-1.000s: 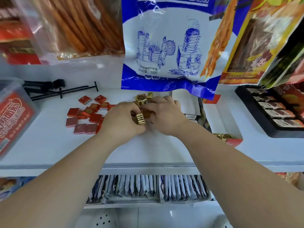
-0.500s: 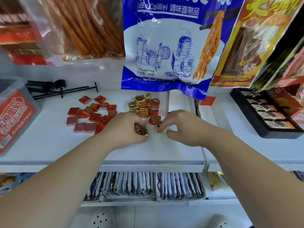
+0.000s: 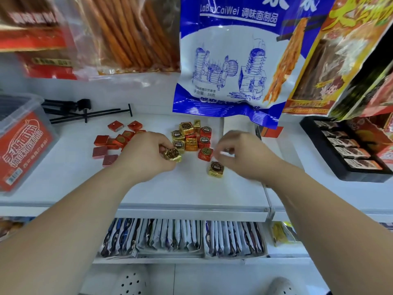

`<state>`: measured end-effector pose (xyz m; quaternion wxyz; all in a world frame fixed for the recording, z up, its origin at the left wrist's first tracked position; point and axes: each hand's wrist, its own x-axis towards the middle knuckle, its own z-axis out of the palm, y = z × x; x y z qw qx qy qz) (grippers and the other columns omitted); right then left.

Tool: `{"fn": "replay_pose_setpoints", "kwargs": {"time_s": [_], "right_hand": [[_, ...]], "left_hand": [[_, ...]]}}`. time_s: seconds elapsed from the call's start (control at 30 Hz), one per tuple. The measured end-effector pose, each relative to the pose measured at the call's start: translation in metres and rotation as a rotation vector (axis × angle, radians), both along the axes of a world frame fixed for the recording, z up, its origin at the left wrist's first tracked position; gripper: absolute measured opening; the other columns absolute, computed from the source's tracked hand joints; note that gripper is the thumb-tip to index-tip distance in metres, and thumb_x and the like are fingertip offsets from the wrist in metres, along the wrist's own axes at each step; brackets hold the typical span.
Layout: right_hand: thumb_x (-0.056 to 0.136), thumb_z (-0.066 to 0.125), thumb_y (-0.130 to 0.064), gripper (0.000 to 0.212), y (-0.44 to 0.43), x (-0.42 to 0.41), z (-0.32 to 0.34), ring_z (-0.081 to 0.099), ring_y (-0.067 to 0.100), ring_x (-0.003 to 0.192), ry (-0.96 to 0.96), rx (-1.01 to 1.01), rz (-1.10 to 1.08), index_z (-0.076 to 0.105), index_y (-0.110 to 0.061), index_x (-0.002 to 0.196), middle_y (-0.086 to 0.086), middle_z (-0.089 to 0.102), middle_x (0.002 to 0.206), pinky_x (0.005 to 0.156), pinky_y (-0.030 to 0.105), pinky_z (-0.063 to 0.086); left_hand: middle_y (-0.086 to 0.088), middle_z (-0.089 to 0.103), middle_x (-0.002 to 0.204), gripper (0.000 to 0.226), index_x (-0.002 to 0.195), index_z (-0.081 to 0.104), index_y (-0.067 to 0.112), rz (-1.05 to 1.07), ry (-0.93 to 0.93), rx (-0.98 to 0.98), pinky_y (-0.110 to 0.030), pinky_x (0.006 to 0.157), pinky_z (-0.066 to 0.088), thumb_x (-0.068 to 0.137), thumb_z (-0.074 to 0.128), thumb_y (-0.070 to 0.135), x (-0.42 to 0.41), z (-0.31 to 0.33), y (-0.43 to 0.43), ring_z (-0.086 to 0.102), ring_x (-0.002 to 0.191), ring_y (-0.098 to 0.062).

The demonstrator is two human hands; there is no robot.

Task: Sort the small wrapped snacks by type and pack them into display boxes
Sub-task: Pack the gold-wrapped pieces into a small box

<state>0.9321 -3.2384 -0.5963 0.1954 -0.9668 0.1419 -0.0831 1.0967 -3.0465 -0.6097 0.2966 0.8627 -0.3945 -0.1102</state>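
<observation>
On the white shelf (image 3: 68,177) lies a group of flat red-wrapped squares (image 3: 110,141) at the left and a cluster of gold and red foil cubes (image 3: 192,136) in the middle. My left hand (image 3: 146,154) is shut on gold foil cubes (image 3: 172,154) just left of the cluster. A single gold cube (image 3: 215,169) sits alone on the shelf in front of the cluster. My right hand (image 3: 242,156) hovers just right of it, blurred, fingers curled; nothing clear shows in them.
A clear tub with a red label (image 3: 21,143) stands at the left. A black tripod (image 3: 80,111) lies behind the red squares. A black display tray of wrapped bars (image 3: 348,150) is at the right. Large snack bags (image 3: 229,60) hang overhead. Packets fill the lower shelf (image 3: 180,237).
My hands have drawn apart from the cluster. A gold cube now lies alone on the shelf where my right hand was; the left hand still holds gold cubes.
</observation>
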Motion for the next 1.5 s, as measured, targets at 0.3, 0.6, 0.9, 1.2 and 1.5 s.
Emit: {"fn": "replay_pose_setpoints", "kwargs": {"time_s": [0.3,0.6,0.9,1.2,1.5], "right_hand": [[0.087,0.05,-0.067,0.047,0.026,0.1,-0.012,0.059,0.022,0.089,0.007,-0.156,-0.406,0.067,-0.023,0.086,-0.002,0.065,0.082,0.078,0.036,0.053],[0.081,0.062,-0.053,0.039,0.026,0.117,-0.02,0.056,0.019,0.08,0.043,-0.164,-0.448,0.042,-0.025,0.064,-0.007,0.045,0.066,0.066,0.031,0.044],[0.061,0.063,-0.063,0.047,0.035,0.024,-0.01,0.061,0.017,0.073,-0.021,-0.031,-0.326,0.07,-0.019,0.079,-0.003,0.066,0.072,0.062,0.032,0.055],[0.068,0.071,-0.052,0.038,0.056,-0.018,-0.02,0.059,0.013,0.077,0.04,-0.048,-0.188,0.069,-0.026,0.095,-0.01,0.064,0.078,0.065,0.028,0.05],[0.077,0.07,-0.058,0.048,0.051,-0.022,-0.023,0.061,0.016,0.092,0.141,-0.154,-0.031,0.065,-0.031,0.117,-0.008,0.07,0.096,0.077,0.033,0.052]], "left_hand": [[0.011,0.07,0.086,0.024,0.094,0.075,0.029,0.018,0.032,-0.114,-0.021,0.063,0.055,0.071,0.084,0.025,0.013,-0.001,0.01,0.066,0.073,-0.007],[0.009,0.066,0.079,0.037,0.109,0.071,0.034,-0.032,0.049,-0.072,-0.028,0.07,0.053,0.076,0.082,0.023,0.016,0.002,0.009,0.062,0.076,-0.011],[0.009,0.065,0.08,0.036,0.103,0.071,0.037,-0.319,0.048,0.144,-0.025,0.061,0.047,0.072,0.084,0.024,-0.006,0.009,-0.001,0.057,0.068,-0.006],[0.006,0.064,0.114,0.061,0.13,0.06,0.027,-0.426,-0.008,0.374,-0.037,0.088,0.054,0.072,0.079,0.021,-0.02,0.006,-0.004,0.061,0.101,-0.012],[0.011,0.06,0.081,0.031,0.091,0.07,0.026,-0.301,-0.066,0.294,-0.029,0.062,0.051,0.068,0.082,0.041,-0.031,0.003,-0.005,0.058,0.073,-0.007]]}}
